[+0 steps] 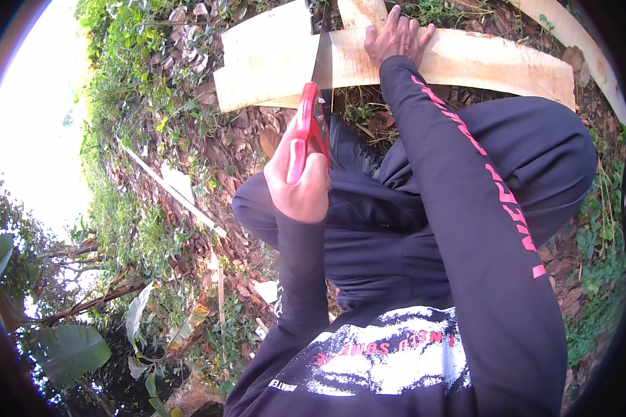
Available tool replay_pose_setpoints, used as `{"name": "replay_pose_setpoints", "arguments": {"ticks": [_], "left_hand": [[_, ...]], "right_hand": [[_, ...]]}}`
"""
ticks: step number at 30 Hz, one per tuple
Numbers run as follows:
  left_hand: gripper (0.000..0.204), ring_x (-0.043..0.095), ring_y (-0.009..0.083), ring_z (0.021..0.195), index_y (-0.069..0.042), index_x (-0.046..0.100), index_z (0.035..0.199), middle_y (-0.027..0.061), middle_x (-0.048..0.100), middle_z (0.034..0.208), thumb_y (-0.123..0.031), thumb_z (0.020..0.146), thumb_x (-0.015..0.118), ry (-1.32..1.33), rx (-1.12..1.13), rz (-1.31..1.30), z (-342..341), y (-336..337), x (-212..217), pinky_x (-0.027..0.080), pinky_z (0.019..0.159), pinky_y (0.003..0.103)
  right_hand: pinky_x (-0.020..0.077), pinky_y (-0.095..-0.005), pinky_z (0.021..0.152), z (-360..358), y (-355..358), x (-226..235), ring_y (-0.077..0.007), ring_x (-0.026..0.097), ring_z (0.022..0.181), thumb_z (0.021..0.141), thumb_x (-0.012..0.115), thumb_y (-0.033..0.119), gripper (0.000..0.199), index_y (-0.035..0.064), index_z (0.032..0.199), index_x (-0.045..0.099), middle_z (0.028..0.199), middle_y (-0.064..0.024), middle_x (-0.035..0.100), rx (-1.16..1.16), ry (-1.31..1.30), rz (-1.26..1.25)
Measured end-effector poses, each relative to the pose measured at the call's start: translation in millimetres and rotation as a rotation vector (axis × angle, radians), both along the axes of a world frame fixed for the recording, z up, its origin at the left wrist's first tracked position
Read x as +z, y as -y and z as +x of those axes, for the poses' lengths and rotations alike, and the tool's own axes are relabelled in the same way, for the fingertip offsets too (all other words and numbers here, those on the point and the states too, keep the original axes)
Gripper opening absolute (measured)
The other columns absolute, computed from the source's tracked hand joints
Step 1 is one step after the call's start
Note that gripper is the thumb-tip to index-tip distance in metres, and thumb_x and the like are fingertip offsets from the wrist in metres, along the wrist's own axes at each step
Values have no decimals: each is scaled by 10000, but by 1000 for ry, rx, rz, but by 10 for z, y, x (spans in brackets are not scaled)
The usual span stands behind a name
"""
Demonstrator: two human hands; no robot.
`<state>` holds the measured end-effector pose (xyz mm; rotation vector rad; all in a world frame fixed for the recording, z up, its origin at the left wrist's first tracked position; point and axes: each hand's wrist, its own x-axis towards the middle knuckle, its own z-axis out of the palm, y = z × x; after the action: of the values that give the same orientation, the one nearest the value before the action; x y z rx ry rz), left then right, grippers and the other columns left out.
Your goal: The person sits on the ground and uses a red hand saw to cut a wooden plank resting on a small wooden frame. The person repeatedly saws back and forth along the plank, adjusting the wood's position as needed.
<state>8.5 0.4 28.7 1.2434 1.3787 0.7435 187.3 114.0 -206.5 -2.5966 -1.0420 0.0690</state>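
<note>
While our left hand (pixel 300 177) wraps its fingers around the red plastic saw handle (pixel 309 128), our right hand (pixel 396 38) presses spread fingers flat on the pale wooden plank (pixel 466 62), beside the blade (pixel 323 59).

Outdoor garden, leaf litter (pixel 209 160), shrubs (pixel 118 69), planks (pixel 466 62)

There is one view, a wide fisheye worn on the person's head and looking steeply down over the chest and knees to the ground. Straight edges bow near the rim, and a dark round border cuts off the corners. The left hand (pixel 298 182) sits near the centre, close to the lens; the right hand (pixel 395 40) lies farther off at the top edge, on a pale plank (pixel 480 64). Leaf litter (pixel 188 174) fills the left, with bright sky at far left.
</note>
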Motion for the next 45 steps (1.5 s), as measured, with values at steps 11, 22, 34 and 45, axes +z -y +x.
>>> {"name": "replay_pose_setpoints", "arguments": {"ticks": [11,22,34,45], "left_hand": [[482,612,112,891,115,570,1323,136,690,1087,33,854,491,-146,-44,46,-97,21,-40,507,830,271],[520,527,75,701,106,548,1374,79,678,966,47,861,494,-101,-37,5,-171,108,55,476,648,252],[535,510,51,645,93,551,1383,33,652,880,43,855,480,-66,-38,1,-160,6,-11,401,563,204],[497,469,11,590,67,590,1351,16,633,840,60,865,488,-37,28,11,-195,69,-42,348,510,180]], "right_hand": [[79,-623,1228,51,-32,-27,-288,502,1286,905,537,504,778,1,1490,438,1224,-135,652,-24,41,73],[53,-602,1229,110,-44,4,-297,474,1341,949,457,544,757,48,1521,417,1333,-147,613,-14,3,-16],[65,-619,1234,51,-27,18,-314,495,1300,911,534,486,761,19,1503,430,1255,-174,623,-21,-15,63],[92,-604,1246,-29,5,21,-388,475,1338,921,516,470,728,35,1499,433,1287,-242,599,-31,-41,162]]}}
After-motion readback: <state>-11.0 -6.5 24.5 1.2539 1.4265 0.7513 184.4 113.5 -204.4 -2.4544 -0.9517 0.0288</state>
